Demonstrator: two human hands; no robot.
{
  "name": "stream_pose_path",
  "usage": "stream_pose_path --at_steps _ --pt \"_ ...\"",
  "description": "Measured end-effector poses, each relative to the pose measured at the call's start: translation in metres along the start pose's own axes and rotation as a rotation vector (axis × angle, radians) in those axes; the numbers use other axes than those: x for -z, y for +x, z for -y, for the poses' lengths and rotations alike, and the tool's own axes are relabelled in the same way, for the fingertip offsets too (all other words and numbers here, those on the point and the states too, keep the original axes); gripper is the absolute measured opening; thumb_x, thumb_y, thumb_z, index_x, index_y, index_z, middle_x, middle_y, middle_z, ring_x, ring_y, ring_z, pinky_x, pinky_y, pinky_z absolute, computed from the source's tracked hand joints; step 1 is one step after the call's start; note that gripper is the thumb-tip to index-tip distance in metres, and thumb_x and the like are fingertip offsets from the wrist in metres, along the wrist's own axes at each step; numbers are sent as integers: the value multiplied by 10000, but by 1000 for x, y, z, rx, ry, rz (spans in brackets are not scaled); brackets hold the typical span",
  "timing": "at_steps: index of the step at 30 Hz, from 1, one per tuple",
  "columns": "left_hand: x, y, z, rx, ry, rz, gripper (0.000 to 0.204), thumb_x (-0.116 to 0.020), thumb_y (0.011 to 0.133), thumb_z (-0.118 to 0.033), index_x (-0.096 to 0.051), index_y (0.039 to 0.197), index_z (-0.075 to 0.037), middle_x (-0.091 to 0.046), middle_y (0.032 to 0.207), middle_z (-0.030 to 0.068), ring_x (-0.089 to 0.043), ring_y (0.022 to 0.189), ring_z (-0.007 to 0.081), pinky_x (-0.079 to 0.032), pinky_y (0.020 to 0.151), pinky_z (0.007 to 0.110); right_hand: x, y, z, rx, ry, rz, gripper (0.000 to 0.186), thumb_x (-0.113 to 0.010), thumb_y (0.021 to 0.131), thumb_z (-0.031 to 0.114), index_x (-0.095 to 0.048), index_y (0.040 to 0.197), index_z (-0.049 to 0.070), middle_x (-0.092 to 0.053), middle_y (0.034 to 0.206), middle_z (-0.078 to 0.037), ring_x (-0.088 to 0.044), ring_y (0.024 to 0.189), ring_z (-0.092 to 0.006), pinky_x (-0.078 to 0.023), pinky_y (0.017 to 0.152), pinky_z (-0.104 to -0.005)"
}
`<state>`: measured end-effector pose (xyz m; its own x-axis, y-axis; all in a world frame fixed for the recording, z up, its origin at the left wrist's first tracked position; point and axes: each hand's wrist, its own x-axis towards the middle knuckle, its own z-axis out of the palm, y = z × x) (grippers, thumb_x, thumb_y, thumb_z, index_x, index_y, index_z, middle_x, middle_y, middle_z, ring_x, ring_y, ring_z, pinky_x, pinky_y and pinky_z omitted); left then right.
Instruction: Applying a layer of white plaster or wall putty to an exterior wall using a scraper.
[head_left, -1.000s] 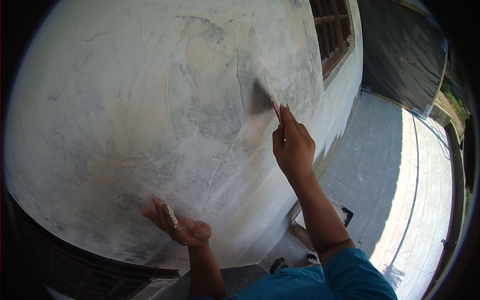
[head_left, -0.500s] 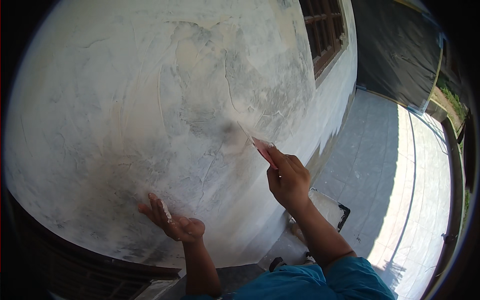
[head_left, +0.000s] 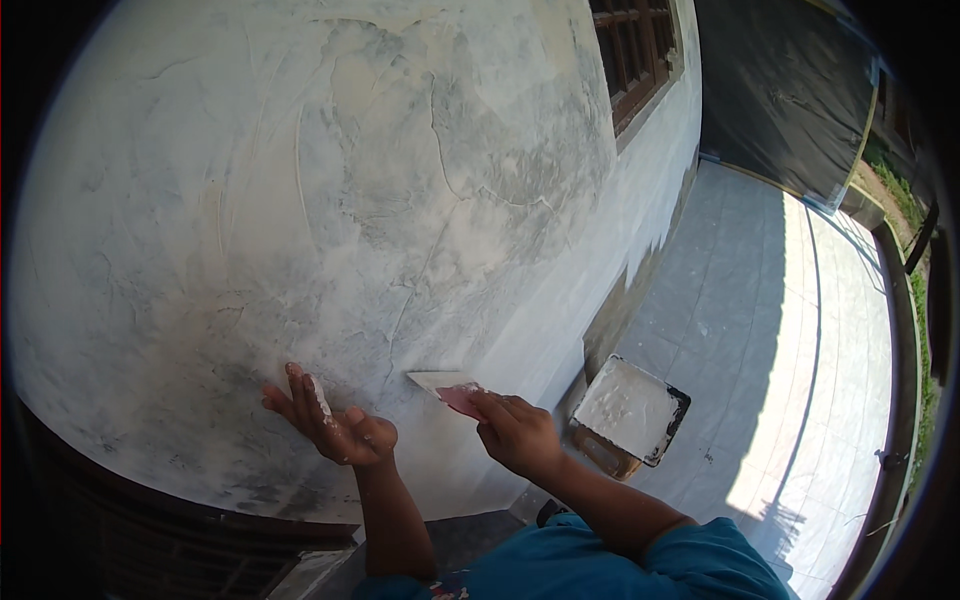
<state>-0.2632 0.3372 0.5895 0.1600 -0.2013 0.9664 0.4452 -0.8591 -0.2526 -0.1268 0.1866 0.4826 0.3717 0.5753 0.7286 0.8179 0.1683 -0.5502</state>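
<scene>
My right hand is closed around the pinkish-red handle of a putty knife, its pale blade pointing left against or just off the wall. White filler shows on the blade and handle. The wall is coated in patchy white and grey plaster with ridges and a crack-like line. To the left, my left hand is raised near the lower wall, fingers stretched out and palm turned up, with white filler along a finger. Whether it touches the wall I cannot tell.
A square tray of white filler rests on a brownish support beside the wall's foot, right of my right arm. A barred brown window sits at upper right. Dark sheeting hangs beyond the tiled floor, partly sunlit.
My right hand has drawn the putty knife down and to the left along the wall, toward my left hand. The filler tray now shows fully. My left hand stays nearly in place.
</scene>
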Motion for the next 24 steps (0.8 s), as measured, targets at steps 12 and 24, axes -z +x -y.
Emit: stream_pose_path --at_steps 12,24 --pt "0 -4 -15 87 -48 35 465 -389 1008 -189 -448 1405 47 -501 1444 217 -324 1440 432 -106 1198 597 27 144 -16 1 -357 -416 496 -646 804 31 -574 1291 -19 -680 1186 -178 -698 893 -285 -592 703 -345" --pt "8 -18 -19 87 -104 72 447 -391 1011 -180 -465 1384 56 -519 1420 237 -372 1411 440 -116 1195 603 26 -26 7 -514 53 76 432 -671 822 84 -670 1252 122 -727 941 -167 -712 736 -258 -562 639 -355"
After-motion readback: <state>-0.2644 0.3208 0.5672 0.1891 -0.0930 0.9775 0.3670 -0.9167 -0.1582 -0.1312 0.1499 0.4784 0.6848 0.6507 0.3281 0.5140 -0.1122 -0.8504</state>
